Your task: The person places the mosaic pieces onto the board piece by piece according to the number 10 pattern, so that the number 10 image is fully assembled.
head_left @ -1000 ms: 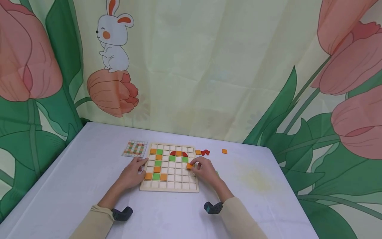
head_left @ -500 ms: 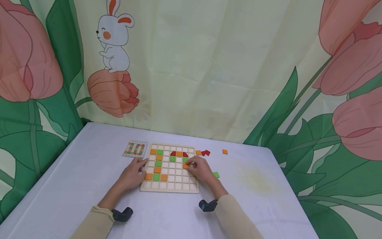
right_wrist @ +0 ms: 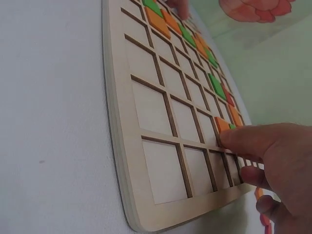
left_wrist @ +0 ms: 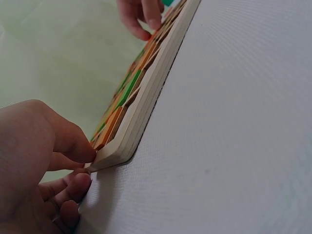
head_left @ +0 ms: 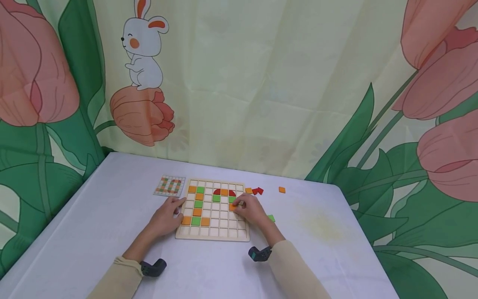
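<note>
A wooden grid board [head_left: 218, 224] lies on the table with orange, green and red pieces in some of its cells. My left hand [head_left: 165, 216] grips the board's left edge, a fingertip on the rim near the corner in the left wrist view. On the other side, my right hand [head_left: 253, 211] pinches an orange square tile [head_left: 232, 207] at a cell just below a green tile [head_left: 232, 199]. The right wrist view has the thumb against that orange tile [right_wrist: 222, 125], and the other fingertips are partly hidden.
A small pattern card [head_left: 169, 185] lies left of the board. Beyond its upper right corner are a loose orange tile [head_left: 249, 190] and red pieces [head_left: 257, 191]; another orange tile [head_left: 281, 189] lies farther right. A green tile [head_left: 271, 218] lies beside the right wrist.
My right hand has moved slightly left with the orange tile, bringing it to the cell below the green one. For the last half second it stays there. My left hand keeps its place.
</note>
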`<move>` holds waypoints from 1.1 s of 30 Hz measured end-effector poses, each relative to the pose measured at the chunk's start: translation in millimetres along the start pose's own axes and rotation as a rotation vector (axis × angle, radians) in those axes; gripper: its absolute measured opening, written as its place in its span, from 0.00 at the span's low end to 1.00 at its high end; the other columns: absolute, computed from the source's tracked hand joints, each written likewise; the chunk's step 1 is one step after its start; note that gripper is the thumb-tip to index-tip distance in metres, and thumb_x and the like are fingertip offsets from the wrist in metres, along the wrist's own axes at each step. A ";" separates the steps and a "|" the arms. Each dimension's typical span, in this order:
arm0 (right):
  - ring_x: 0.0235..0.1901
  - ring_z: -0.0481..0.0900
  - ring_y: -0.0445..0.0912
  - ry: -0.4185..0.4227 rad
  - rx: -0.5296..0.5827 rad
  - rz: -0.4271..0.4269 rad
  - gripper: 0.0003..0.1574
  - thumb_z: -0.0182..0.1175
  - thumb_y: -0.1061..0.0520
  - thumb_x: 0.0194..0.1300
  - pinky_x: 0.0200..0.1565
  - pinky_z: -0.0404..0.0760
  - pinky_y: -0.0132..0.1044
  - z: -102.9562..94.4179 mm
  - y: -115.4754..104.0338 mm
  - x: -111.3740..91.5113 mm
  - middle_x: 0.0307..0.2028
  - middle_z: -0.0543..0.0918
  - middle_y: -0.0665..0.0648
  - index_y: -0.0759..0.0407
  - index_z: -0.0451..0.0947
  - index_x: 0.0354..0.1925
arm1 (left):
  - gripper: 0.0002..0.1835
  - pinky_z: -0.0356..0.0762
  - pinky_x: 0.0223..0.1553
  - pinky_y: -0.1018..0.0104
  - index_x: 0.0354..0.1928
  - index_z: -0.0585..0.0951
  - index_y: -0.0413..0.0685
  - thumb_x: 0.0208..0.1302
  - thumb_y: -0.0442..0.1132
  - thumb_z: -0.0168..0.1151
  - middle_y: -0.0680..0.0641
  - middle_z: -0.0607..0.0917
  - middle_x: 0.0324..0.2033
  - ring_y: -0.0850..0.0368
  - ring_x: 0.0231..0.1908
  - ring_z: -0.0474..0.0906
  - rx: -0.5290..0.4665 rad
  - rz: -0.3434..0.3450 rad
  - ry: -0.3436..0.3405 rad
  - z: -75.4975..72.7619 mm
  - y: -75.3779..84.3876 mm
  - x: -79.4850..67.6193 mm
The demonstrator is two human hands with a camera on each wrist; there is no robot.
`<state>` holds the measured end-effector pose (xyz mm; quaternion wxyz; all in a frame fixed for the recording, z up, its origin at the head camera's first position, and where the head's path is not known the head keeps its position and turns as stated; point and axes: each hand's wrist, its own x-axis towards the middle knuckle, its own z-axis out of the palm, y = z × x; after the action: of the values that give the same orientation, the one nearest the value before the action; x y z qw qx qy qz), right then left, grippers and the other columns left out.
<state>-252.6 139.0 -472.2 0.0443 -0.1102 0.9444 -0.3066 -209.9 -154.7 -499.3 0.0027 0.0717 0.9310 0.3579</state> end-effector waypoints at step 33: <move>0.46 0.73 0.47 0.179 0.013 0.151 0.20 0.62 0.60 0.63 0.50 0.77 0.41 -24.5 34.1 19.4 0.51 0.79 0.54 0.53 0.81 0.54 | 0.31 0.62 0.29 0.67 0.68 0.69 0.42 0.60 0.35 0.58 0.46 0.70 0.41 0.57 0.34 0.65 0.001 -0.024 -0.013 2.6 -1.6 0.9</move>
<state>-281.4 175.3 -472.8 -0.0165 -0.0107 0.9482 -0.3171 -210.9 -154.1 -502.3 0.0127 0.0629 0.9319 0.3569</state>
